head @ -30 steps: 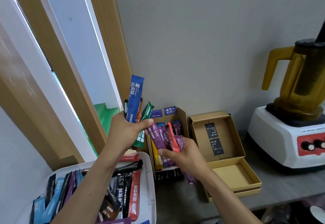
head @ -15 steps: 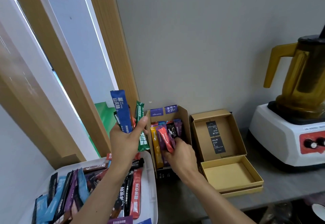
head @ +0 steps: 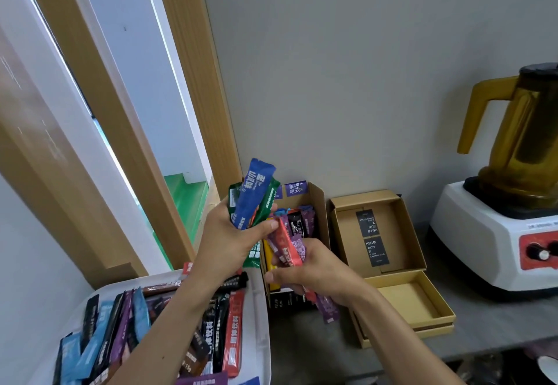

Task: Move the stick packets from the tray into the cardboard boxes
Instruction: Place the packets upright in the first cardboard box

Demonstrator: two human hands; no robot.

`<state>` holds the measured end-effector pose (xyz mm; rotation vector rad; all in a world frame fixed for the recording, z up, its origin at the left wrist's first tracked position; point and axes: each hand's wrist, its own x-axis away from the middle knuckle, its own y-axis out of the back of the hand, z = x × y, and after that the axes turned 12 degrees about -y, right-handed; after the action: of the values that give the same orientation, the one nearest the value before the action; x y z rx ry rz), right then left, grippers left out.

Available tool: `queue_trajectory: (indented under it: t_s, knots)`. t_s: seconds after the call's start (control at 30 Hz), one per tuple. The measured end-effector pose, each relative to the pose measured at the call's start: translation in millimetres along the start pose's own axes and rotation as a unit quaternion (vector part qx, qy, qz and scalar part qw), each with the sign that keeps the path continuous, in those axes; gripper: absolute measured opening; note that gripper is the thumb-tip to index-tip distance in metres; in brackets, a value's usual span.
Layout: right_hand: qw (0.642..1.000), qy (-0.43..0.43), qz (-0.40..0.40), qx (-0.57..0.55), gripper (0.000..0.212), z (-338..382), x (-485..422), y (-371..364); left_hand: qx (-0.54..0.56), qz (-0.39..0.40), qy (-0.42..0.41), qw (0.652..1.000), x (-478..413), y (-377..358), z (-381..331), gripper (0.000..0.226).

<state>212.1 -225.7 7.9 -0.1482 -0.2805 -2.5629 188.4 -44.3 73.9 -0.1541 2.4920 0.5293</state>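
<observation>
1. The left hand (head: 229,242) grips a fan of stick packets (head: 256,203) above the far corner of the tray (head: 260,309), with the thumb pressed across their front. A blue packet (head: 255,191) stands tallest, and green packets (head: 267,203) sit behind it.
2. Half a second ago the blue packet leaned left, away from the boxes. Now it leans right, toward the left cardboard box (head: 320,212), and the hand sits slightly nearer that box.
3. The right hand (head: 311,270) holds a red packet (head: 285,250) and purple packets (head: 299,248) between thumb and curled fingers, over the front half of the left cardboard box.
4. Earlier that hand was pressed down among the packets in the box. Now the red packet tilts up and to the left, and a purple end hangs out below the hand, past the box's front edge.
5. More packets stand on end in the box behind the right hand, among them a black one and a yellow one.
6. The loose pile of packets (head: 169,330) in the tray lies much as before, partly under the left forearm.
7. The right cardboard box (head: 404,303) sits open just beside the first on the bench (head: 498,321), its lid raised. A blender (head: 498,233) stands further right. Neither has moved.
</observation>
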Motion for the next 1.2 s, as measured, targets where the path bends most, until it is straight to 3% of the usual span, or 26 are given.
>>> queue_trajectory:
  t_s: [0.1,0.2,0.3,0.37,0.53,0.67,0.87,1.07,1.13,1.2]
  knots:
    - [1.0,0.003,0.019,-0.004,0.023,-1.1,3.9,3.6,-0.015,0.048,-0.017,0.999,-6.4,2.4,1.3,0.029]
    - [0.999,0.002,0.033,-0.013,0.03,-2.8,10.0,5.5,-0.038,0.061,-0.016,0.997,-11.3,4.6,0.3,0.033]
    - [0.998,0.006,-0.046,-0.041,0.05,-8.0,8.8,6.6,-0.048,0.004,0.013,0.999,-13.1,5.2,0.0,0.021]
    - [0.993,0.028,-0.107,-0.05,0.053,-10.8,8.4,2.2,-0.051,-0.02,0.031,0.998,-8.9,1.6,0.7,0.018]
    - [0.979,0.061,-0.141,-0.13,0.028,-16.8,7.2,-16.2,-0.021,-0.062,0.042,0.997,-1.1,-2.4,7.6,0.018]
    - [0.971,0.071,-0.168,-0.154,0.036,-13.1,4.7,-22.1,-0.036,-0.055,0.041,0.997,-2.4,-3.2,-1.6,0.023]
    - [0.975,0.069,-0.19,-0.096,0.056,-15.5,2.4,-20.8,-0.068,-0.049,0.009,0.996,-5.6,-1.1,-5.0,0.024]
    - [0.983,0.057,-0.165,-0.053,0.053,-16.0,3.7,-15.0,-0.081,-0.037,-0.017,0.996,-7.9,-2.0,1.7,0.034]
    - [0.982,0.037,-0.185,-0.025,0.047,-15.2,1.5,-13.9,-0.084,-0.063,-0.019,0.994,-6.7,-4.1,0.7,0.029]
    - [0.967,0.004,-0.253,0.017,0.047,-17.7,-6.9,-17.1,-0.079,-0.125,-0.014,0.989,-6.1,-4.0,-2.8,0.02]
